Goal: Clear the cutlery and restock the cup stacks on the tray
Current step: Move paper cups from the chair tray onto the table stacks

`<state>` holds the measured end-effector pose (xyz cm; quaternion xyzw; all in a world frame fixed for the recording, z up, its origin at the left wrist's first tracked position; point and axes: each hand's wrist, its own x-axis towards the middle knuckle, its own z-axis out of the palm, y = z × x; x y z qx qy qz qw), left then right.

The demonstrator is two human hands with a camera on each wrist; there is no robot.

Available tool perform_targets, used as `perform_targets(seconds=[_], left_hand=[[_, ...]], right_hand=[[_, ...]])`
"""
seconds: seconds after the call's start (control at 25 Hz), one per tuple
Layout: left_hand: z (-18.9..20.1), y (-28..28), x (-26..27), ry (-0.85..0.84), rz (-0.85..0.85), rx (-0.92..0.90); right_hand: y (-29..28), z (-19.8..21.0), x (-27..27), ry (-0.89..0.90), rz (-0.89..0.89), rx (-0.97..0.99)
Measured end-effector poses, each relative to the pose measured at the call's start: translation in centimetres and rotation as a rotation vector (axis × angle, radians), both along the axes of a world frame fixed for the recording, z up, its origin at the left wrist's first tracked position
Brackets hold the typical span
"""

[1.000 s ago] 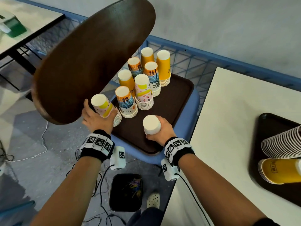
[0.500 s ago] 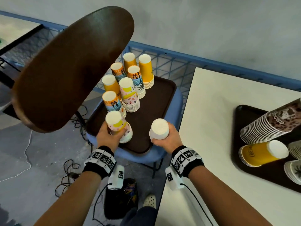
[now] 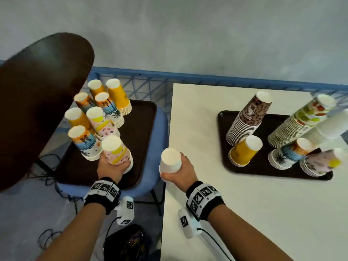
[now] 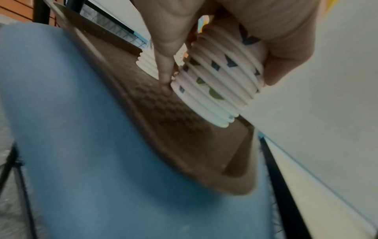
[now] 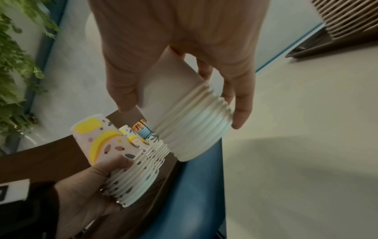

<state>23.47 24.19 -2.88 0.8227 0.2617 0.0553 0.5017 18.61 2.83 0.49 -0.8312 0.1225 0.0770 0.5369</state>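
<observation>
My left hand (image 3: 111,169) grips a short stack of pink-and-yellow patterned cups (image 3: 115,150) (image 4: 216,84) (image 5: 122,163), held upside down just over the brown tray (image 3: 139,129) on the blue chair. My right hand (image 3: 178,167) holds a stack of plain white cups (image 3: 170,160) (image 5: 190,122), bottoms up, in the gap between the chair and the white table (image 3: 235,213). A second dark tray (image 3: 263,166) on the table carries several cup stacks, some tall and leaning. No cutlery shows.
Several more stacks stand at the chair tray's far left (image 3: 98,113). The dark chair back (image 3: 37,102) rises at left. A blue metal railing (image 3: 188,78) runs behind. Cables and a black bin (image 3: 128,243) lie on the floor below.
Both hands have drawn back and to the right with their stacks; the white stack has left the chair tray and now hangs by the table edge. The head view swung right, showing the table tray.
</observation>
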Motion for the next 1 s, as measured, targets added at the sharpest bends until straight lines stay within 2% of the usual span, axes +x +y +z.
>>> perform_targets(seconds=[0.12,0.24,0.44,0.76,1.0], left_hand=[[1.3,-2.0,0.0,-0.088,-0.073,-0.094],[2.8,-6.0,-0.4,-0.15,-0.278,-0.171],[7.3,-17.9,-3.0,-0.27,-0.574,-0.414],[10.9,-36.2,-7.6,-0.231,-0.756,-0.527],[11.9,-44.7,-8.6,-0.201,-0.745,-0.542]], right_hand=[[-2.4,0.6,-1.3,-0.017,-0.062,0.043],[-5.5,1.5,-2.6,-0.05,-0.135,0.138],[-15.0,3.6,-6.7,-0.193,-0.253,0.256],[-34.1,6.0,-13.7,-0.33,-0.607,0.236],[-45.6,8.1,-13.3,-0.457,-0.724,0.211]])
